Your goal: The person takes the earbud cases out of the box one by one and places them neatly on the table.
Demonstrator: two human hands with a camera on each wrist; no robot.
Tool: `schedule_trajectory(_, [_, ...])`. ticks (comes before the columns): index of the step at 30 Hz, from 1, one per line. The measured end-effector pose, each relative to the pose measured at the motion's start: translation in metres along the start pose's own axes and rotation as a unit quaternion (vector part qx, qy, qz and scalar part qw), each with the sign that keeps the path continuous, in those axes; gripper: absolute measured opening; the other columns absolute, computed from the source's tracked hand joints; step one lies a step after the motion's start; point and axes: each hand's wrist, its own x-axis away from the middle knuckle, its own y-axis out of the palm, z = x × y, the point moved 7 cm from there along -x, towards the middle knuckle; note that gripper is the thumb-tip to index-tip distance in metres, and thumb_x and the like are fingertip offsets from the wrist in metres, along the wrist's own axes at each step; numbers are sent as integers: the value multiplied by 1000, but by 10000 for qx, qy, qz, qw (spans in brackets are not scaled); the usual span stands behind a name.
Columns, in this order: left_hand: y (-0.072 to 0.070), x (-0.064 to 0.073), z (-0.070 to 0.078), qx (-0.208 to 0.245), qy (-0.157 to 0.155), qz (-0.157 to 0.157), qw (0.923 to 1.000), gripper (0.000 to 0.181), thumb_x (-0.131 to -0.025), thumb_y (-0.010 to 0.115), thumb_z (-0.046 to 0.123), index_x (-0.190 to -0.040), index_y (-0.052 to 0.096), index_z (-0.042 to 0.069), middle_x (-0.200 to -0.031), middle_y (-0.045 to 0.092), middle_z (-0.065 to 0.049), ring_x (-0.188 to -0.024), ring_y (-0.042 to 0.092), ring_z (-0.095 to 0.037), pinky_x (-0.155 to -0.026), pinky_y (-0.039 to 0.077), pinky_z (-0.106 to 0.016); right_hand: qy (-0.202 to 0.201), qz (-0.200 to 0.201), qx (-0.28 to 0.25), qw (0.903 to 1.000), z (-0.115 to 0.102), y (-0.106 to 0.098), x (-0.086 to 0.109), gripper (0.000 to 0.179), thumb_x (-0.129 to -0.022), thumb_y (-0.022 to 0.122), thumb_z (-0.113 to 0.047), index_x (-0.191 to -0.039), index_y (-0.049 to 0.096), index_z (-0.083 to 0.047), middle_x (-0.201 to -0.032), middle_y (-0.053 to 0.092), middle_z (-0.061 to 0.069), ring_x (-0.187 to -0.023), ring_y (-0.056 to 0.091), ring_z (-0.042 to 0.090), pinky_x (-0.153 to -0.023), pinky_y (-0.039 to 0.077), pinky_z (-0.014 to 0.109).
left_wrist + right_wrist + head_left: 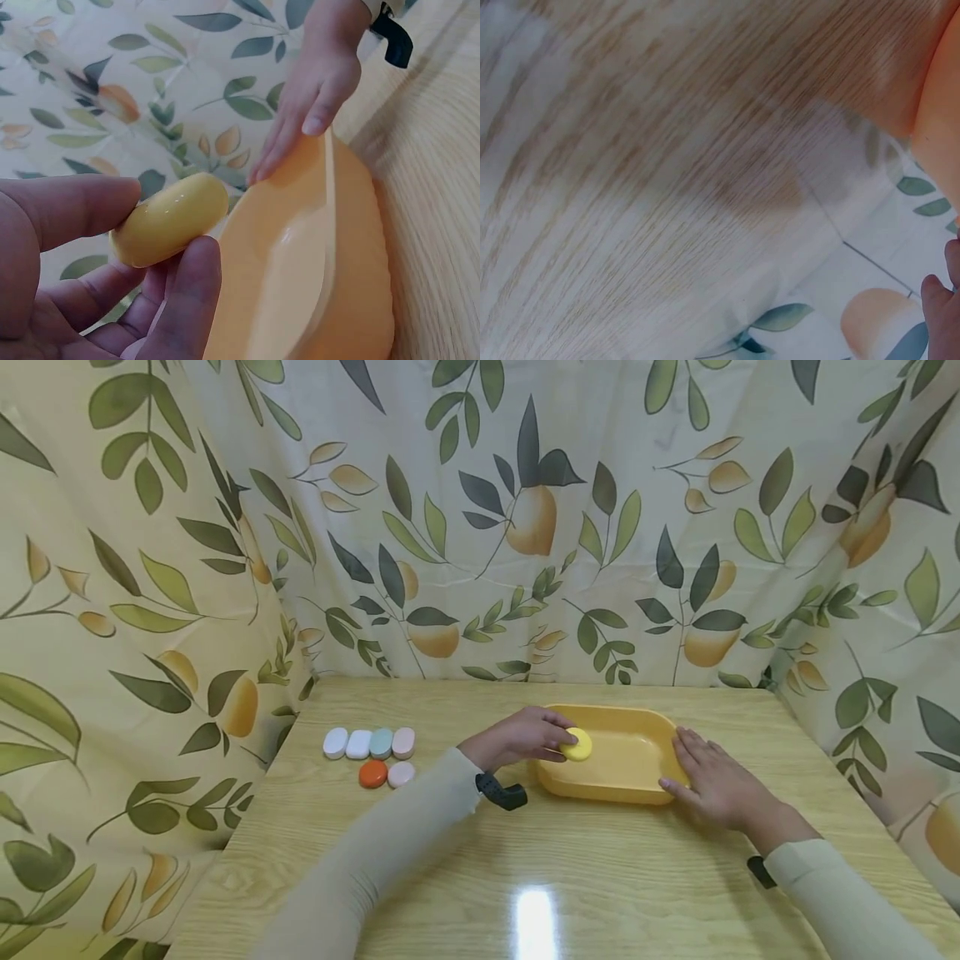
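Note:
My left hand (527,735) pinches a small yellow disc (577,744) with rounded edges, held over the left side of a yellow-orange tray (600,794). In the left wrist view the glossy disc (171,219) sits between thumb and fingertips, apart from the tray (356,255) beyond it. My right hand (716,781) rests against the tray's right end with its fingers straight. Only some fingertips of the right hand (943,311) show at the edge of the right wrist view. Nothing can be seen inside the tray.
Left on the wooden table (450,877) stand a row of small rounded pieces, two white (336,743), one teal (381,743) and one pink (403,742). Before them lie an orange-red disc (372,774) and a pale pink one (401,774). A leaf-patterned curtain (487,635) hangs behind.

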Motion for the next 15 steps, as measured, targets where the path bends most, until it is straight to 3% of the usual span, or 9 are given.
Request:
schedule_trajectory(10, [-39,26,-16,129,25,310,9994,31,-92,66,3,-121,61,-5,-105,65,-13,-86,66,-21,-88,54,-41,31,-46,-93,9999,-1,0,0,87,-101,39,-55,-147,15,16,-154,11,33,-142,9,47,-114,5,58])
schedule_trajectory(15, [-52,33,-23,214,-38,400,9990,33,-92,65,3,-124,59,-6,-105,66,-13,-84,67,-19,-81,57,-34,23,-37,-117,9999,-1,0,0,87,-101,40,-54,-147,15,16,-155,10,32,-142,9,47,-115,4,57])
